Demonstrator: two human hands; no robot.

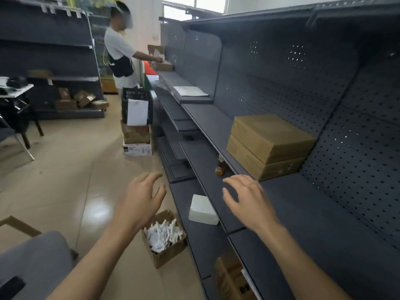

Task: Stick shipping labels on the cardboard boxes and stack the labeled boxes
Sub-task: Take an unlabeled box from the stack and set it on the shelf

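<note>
Left hand (140, 198) and right hand (249, 200) hang empty, fingers loose. Two boxes (270, 144) sit stacked just past the right hand. Another box (229, 278) below that arm looks not done yet.

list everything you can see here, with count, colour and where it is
brown cardboard boxes: two, brown, stacked on the upper shelf at right
white rectangular block: one, white, on the lower shelf
small amber bottle: one, amber, on the lower shelf below the stack
open-topped cardboard box of white paper scraps: one, brown, on the floor beside the shelving
dark grey metal shelving: one run, dark grey, right side
black plastic crate: one, black, on boxes down the aisle
second person: one, white shirt, far end of the aisle
left hand: one, fingers spread, holds nothing
right hand: one, fingers spread, holds nothing, over the shelf
</note>
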